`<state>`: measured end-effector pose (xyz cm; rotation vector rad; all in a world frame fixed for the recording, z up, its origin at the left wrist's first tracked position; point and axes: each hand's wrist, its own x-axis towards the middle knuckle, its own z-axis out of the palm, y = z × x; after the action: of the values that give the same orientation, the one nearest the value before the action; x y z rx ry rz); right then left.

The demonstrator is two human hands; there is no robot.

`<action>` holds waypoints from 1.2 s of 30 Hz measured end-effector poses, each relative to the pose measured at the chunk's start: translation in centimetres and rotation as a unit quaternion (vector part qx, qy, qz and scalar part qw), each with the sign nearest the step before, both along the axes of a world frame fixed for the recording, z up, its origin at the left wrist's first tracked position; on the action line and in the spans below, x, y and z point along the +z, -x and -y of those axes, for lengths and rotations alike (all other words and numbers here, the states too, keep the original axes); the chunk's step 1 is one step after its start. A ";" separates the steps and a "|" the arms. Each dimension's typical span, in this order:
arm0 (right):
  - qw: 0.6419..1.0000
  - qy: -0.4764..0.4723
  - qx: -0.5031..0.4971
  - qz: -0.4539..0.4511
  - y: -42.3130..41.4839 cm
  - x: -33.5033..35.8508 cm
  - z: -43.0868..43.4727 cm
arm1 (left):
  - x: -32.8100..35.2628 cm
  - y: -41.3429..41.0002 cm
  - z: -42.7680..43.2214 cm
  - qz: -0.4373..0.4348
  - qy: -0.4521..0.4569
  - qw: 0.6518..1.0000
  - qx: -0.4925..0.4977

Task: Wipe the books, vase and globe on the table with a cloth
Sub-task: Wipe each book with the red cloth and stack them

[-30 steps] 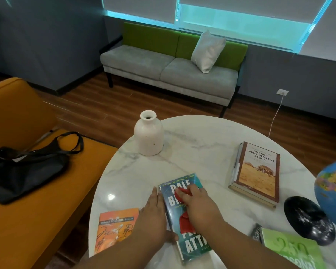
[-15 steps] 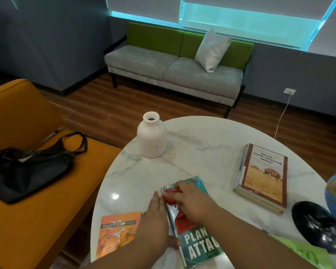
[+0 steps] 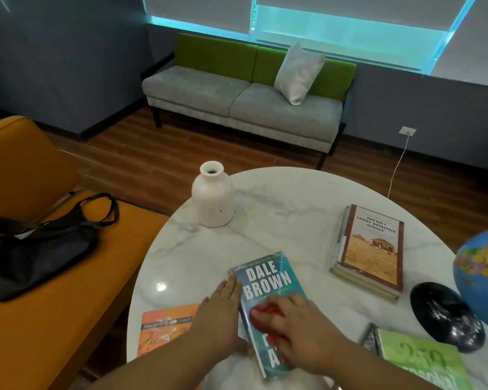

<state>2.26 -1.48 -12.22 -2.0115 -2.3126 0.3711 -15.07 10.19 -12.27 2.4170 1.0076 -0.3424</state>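
**Cloth on the teal book, lower centre**

In the lower centre of the frame, the right hand grips a red cloth with its fingers curled over it and presses it onto the cover of the teal book. The left hand lies flat with straight fingers against the book's left edge, grasping nothing.

The book rests on the white marble table. The white vase stands upright near the table's upper-left rim. The globe is cut off at the right edge, above its black base. A brown book lies centre right, an orange book lower left, and a green book lower right.
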 end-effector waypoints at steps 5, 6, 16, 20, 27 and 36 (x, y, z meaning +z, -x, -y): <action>0.978 -0.020 -0.205 -0.010 0.7 -0.3 -2.8 | 0.1 0.1 -0.6 -0.017 0.001 1.000 -0.012; 0.981 -0.016 -0.195 -0.012 1.6 -0.6 -2.8 | 0.0 0.0 -0.6 -0.021 -0.005 1.000 -0.012; 0.994 0.004 -0.104 -0.029 0.4 0.0 3.8 | 0.0 -0.2 -0.1 -0.025 -0.009 1.000 0.013; 0.973 -0.016 -0.230 -0.017 2.5 -0.8 3.2 | 0.2 -0.4 0.8 -0.034 -0.010 0.999 0.028; 0.978 -0.024 -0.207 -0.014 0.2 -0.1 5.5 | 0.7 -0.9 1.4 -0.047 -0.019 0.998 0.037; 0.988 0.012 -0.153 0.005 2.2 -0.5 7.2 | 0.5 -0.8 1.5 -0.033 -0.013 0.999 0.042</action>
<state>0.09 -8.67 -12.68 -2.3357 -1.9651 0.3700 -14.26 8.69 -11.79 2.3928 1.1451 -0.3832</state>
